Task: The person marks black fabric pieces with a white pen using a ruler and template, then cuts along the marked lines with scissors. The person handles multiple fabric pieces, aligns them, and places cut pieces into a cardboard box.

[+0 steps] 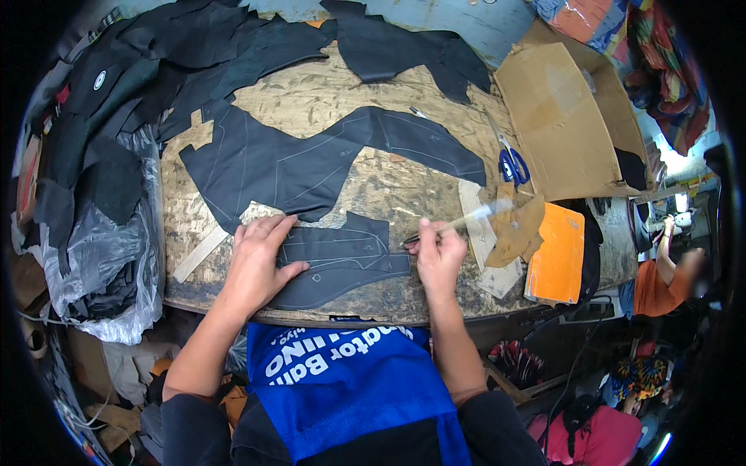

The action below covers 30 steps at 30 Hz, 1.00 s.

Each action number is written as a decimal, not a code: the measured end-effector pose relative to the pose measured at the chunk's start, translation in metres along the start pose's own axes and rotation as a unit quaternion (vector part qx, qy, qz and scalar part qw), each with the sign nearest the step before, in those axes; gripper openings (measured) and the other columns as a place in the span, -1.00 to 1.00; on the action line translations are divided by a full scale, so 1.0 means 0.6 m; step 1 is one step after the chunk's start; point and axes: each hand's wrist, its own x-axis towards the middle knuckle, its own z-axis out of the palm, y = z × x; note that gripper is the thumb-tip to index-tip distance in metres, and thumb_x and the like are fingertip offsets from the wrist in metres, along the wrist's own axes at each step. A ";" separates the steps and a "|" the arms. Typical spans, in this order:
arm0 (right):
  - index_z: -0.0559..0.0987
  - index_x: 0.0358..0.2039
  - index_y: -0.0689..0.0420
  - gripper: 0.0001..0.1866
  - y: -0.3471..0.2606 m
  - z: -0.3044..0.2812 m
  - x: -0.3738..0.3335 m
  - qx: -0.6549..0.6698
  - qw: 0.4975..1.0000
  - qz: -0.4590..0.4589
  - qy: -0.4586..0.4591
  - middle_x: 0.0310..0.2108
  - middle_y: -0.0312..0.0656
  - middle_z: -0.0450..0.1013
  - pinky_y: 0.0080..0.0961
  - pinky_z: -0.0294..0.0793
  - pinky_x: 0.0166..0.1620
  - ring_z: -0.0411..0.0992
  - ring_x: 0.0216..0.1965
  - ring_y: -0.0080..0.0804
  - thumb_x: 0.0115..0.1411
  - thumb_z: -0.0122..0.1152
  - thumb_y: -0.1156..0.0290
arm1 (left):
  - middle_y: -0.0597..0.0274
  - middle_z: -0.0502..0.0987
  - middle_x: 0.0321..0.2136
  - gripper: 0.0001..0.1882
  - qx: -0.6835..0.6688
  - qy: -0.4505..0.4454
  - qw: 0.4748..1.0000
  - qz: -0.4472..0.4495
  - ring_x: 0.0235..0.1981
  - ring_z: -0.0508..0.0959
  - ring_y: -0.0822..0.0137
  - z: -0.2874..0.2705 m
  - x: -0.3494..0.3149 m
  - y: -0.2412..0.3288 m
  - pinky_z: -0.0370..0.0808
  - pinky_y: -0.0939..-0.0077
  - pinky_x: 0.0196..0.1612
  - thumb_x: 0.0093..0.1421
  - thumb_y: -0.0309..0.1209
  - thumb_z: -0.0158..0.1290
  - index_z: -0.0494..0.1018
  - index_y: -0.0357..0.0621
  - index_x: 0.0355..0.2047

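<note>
Panel of black, leather-like sheet [342,273] lies by the near edge of the worn wooden surface [388,186], its long axis running left to right, narrower end pointing right, pale lines along it. I see the left grip [260,260] spread on its left part, thumb apart; the right grip [440,260] is clamped on a slim pen-like tool [475,216]. Beyond, scuffed wood gives open room before a larger, curvy-edged black piece [287,159]; blue-handled scissors [510,155] lie to its right.

Large white printed lettering [339,352] is running across the blue apron [357,412] at the frame's lower centre.
</note>
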 end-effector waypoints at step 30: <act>0.60 -0.34 0.29 -0.63 0.090 -0.229 0.373 -0.486 0.869 -0.013 0.094 -0.34 0.16 0.52 -0.24 0.46 -0.13 0.50 -0.24 0.03 -0.12 0.35 0.28 | 0.03 0.31 0.11 -0.24 -0.642 0.079 0.762 0.008 0.09 0.37 0.32 -0.055 0.025 0.067 0.28 0.44 0.17 -0.06 -0.79 0.04 0.15 -0.33 0.21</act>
